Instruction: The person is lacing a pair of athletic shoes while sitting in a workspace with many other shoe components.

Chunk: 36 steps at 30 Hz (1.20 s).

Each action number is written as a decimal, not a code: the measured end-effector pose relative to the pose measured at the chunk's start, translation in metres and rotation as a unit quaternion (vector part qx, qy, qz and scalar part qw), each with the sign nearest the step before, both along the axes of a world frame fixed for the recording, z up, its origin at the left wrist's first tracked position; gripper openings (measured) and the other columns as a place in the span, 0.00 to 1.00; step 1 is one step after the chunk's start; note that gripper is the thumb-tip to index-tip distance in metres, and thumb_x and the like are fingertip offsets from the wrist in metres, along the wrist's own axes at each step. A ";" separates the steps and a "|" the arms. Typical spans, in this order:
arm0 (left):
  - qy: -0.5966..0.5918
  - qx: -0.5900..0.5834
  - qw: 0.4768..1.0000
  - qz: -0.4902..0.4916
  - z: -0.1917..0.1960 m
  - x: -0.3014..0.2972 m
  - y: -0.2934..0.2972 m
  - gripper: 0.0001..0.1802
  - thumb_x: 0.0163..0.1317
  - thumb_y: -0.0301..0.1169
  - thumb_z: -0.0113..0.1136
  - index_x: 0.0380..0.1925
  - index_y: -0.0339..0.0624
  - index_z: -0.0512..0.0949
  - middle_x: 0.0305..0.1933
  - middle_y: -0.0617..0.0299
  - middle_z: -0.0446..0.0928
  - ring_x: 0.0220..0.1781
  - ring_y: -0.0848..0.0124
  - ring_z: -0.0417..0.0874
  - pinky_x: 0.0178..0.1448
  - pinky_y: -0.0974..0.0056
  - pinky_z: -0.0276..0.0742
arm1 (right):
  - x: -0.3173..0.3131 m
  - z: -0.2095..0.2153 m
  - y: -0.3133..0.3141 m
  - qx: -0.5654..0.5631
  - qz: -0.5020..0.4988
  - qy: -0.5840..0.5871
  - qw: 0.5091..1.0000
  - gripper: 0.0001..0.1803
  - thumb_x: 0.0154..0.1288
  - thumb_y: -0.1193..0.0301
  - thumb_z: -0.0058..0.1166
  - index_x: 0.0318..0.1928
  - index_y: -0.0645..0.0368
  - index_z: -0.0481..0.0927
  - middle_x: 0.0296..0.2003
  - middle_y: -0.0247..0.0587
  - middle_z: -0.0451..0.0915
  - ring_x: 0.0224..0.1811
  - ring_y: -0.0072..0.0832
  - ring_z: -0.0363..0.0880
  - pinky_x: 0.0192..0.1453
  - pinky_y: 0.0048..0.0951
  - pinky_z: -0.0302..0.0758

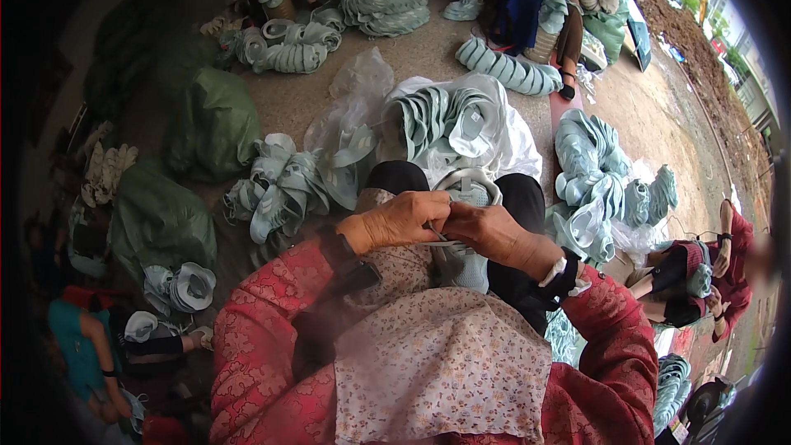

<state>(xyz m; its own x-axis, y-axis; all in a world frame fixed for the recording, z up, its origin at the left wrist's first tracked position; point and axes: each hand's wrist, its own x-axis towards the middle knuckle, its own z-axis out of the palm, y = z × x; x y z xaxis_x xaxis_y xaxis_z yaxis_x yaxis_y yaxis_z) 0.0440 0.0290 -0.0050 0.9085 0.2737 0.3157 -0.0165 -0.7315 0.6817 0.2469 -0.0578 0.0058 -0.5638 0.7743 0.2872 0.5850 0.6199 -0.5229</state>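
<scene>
Between my knees rests a pale grey-green shoe upper, its collar opening and tongue showing just past my hands. My left hand is closed in a pinch over it, fingertips pointing to the right. Touching it is my right hand, also pinched closed. A thin pale shoelace runs between the two hands; its ends are hidden by the fingers. Beneath the shoe upper, a flowered apron covers my lap.
Ahead stands a white sack of nested shoe uppers. Piles of uppers lie left and right. Dark green sacks stand at left. Other people sit at the far right, right edge and lower left.
</scene>
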 end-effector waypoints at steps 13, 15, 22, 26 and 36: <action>0.066 -0.076 0.995 0.019 0.006 0.011 0.002 0.13 0.46 0.26 0.68 0.18 0.39 0.70 0.27 0.61 0.68 0.30 0.65 0.74 0.34 0.63 0.69 | 0.159 0.035 0.069 0.120 -0.384 0.357 0.843 0.05 0.64 0.73 0.58 0.35 0.60 0.83 0.23 0.27 0.74 0.23 0.15 0.69 0.26 0.21 0.65; 0.073 -0.061 0.995 0.041 0.001 0.012 0.001 0.11 0.55 0.32 0.64 0.20 0.40 0.74 0.27 0.61 0.68 0.31 0.65 0.74 0.36 0.63 0.70 | 0.160 0.046 0.044 -0.154 -0.362 0.503 0.770 0.10 0.65 0.69 0.54 0.40 0.63 0.81 0.26 0.28 0.73 0.22 0.14 0.66 0.26 0.18 0.59; 0.086 -0.122 0.986 0.076 0.028 0.028 -0.020 0.25 0.74 0.45 0.41 0.27 0.38 0.76 0.28 0.62 0.74 0.33 0.71 0.73 0.42 0.66 0.70 | 0.139 0.032 0.027 -0.337 -0.216 0.754 0.521 0.08 0.66 0.68 0.45 0.35 0.59 0.73 0.32 0.38 0.77 0.22 0.23 0.71 0.23 0.22 0.66; 0.150 -0.268 0.948 0.083 0.028 0.025 -0.013 0.26 0.75 0.49 0.37 0.39 0.39 0.77 0.30 0.61 0.79 0.35 0.71 0.76 0.45 0.67 0.69 | 0.188 0.035 0.033 -0.347 -0.056 0.829 0.435 0.11 0.67 0.70 0.40 0.26 0.55 0.65 0.18 0.29 0.64 0.13 0.20 0.58 0.17 0.23 0.55; 0.125 -0.394 0.910 0.007 0.032 0.012 -0.014 0.19 0.75 0.44 0.38 0.35 0.39 0.69 0.27 0.59 0.78 0.31 0.75 0.76 0.46 0.71 0.68 | 0.363 0.018 -0.011 -0.173 -0.196 0.885 0.385 0.20 0.70 0.74 0.39 0.18 0.52 0.58 0.13 0.27 0.52 0.12 0.19 0.46 0.18 0.24 0.47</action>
<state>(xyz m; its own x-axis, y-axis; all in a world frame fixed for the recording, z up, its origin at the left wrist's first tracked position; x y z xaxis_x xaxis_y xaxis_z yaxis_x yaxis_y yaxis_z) 0.0564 0.0148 0.0266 0.9200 0.3370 -0.2001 0.2167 -0.0121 0.9762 0.6095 -0.0692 0.0233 0.4568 0.8655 -0.2056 -0.8652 0.3786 -0.3287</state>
